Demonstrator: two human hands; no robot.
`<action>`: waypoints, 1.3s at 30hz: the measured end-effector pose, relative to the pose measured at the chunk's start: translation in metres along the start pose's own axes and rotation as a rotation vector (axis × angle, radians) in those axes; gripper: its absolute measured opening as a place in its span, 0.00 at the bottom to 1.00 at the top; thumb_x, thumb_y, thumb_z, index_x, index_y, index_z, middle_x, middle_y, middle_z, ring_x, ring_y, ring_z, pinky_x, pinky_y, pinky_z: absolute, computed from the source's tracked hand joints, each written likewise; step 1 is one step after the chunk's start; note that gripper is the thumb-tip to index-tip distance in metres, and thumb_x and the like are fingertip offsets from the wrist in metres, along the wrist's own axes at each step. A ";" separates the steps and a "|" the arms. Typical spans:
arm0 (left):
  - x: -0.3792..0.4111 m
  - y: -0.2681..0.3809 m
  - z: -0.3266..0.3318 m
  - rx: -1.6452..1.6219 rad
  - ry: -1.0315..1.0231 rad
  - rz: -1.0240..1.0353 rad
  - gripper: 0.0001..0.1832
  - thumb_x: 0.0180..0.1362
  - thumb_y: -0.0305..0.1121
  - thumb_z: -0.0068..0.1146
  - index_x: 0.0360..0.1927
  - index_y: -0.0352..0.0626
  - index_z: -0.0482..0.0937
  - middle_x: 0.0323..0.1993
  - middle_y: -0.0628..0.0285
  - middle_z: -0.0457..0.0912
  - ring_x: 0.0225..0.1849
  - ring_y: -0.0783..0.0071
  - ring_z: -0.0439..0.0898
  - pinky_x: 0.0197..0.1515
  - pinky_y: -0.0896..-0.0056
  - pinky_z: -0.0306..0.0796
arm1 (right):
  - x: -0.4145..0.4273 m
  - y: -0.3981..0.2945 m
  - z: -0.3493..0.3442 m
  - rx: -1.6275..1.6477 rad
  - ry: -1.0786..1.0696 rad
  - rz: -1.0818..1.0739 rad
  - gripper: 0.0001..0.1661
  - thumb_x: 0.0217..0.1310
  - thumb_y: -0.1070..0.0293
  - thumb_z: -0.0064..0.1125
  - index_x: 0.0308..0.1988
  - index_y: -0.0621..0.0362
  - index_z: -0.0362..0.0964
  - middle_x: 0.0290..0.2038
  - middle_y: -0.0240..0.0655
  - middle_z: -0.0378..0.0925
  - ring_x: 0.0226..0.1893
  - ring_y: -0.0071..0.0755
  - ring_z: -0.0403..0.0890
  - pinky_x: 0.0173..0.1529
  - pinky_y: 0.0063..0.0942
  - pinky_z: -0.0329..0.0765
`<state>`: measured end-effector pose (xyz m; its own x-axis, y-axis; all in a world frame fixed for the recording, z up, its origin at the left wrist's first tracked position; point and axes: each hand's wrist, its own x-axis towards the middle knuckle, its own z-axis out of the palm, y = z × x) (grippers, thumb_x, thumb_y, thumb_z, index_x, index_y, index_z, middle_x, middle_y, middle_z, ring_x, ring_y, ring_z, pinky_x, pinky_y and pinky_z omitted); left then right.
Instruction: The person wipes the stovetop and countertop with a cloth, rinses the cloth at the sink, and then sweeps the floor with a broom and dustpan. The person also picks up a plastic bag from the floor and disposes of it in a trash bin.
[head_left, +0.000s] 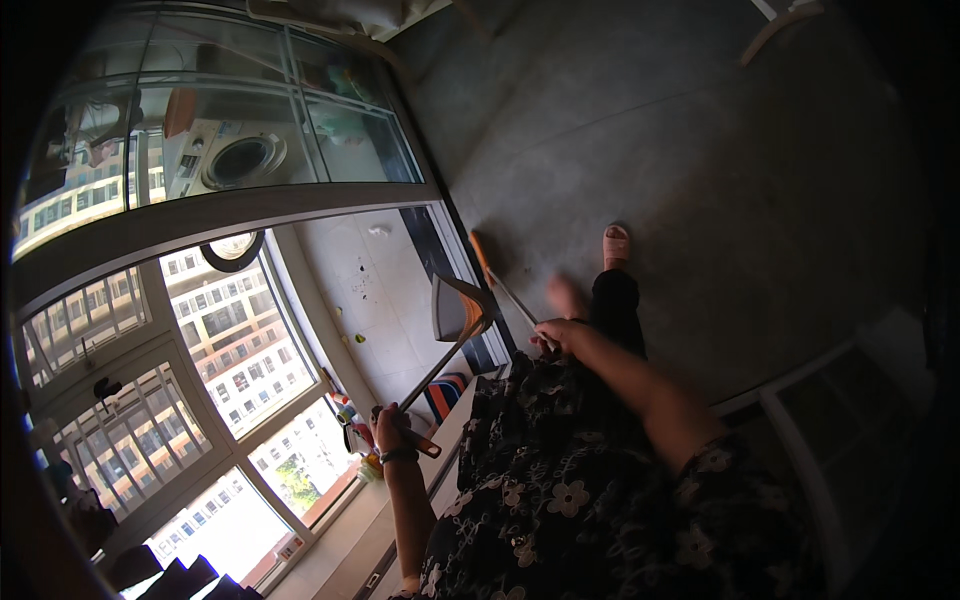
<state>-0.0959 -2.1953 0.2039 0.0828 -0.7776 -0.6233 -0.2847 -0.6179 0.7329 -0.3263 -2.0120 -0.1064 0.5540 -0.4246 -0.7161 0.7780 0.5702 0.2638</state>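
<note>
My left hand grips the long handle of a dustpan, close to its orange end. The grey and orange pan is raised over the sliding-door threshold and the edge of the tiled balcony floor. In my right hand is the thin metal stick of a broom. Its orange lower end is beside the door track, on the dark floor side. On the pale tiles lie dark specks, a yellowish-green leaf-like scrap and a crumpled white piece.
A glass door panel stands at the upper left, with a washing machine seen through it. Striped fabric-like material is near the doorway. My sandalled foot rests on the grey floor; the other foot is blurred.
</note>
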 end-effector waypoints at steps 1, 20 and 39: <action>-0.005 0.003 0.005 0.021 0.018 -0.004 0.05 0.44 0.30 0.48 0.23 0.40 0.68 0.14 0.66 0.67 0.13 0.76 0.66 0.17 0.79 0.61 | 0.003 0.002 -0.006 0.020 -0.044 0.019 0.04 0.50 0.72 0.44 0.28 0.60 0.65 0.17 0.34 0.67 0.15 0.29 0.69 0.18 0.27 0.68; 0.012 0.005 -0.014 -0.374 0.072 -0.164 0.07 0.43 0.26 0.47 0.27 0.44 0.63 0.28 0.61 0.72 0.20 0.73 0.71 0.20 0.79 0.70 | -0.232 0.010 -0.058 -0.084 0.653 -0.595 0.33 0.56 0.68 0.45 0.59 0.49 0.41 0.21 0.29 0.62 0.15 0.19 0.61 0.17 0.21 0.63; -0.128 -0.017 -0.014 -0.334 0.323 0.134 0.17 0.47 0.27 0.50 0.42 0.43 0.64 0.30 0.63 0.75 0.23 0.79 0.69 0.24 0.81 0.64 | -0.119 0.011 -0.076 -0.184 0.220 0.073 0.05 0.56 0.71 0.45 0.28 0.60 0.63 0.19 0.29 0.66 0.12 0.15 0.65 0.18 0.13 0.67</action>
<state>-0.0886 -2.0870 0.2754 0.3735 -0.8165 -0.4401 0.0050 -0.4727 0.8812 -0.4063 -1.9018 -0.0677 0.5134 -0.2260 -0.8278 0.6604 0.7201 0.2130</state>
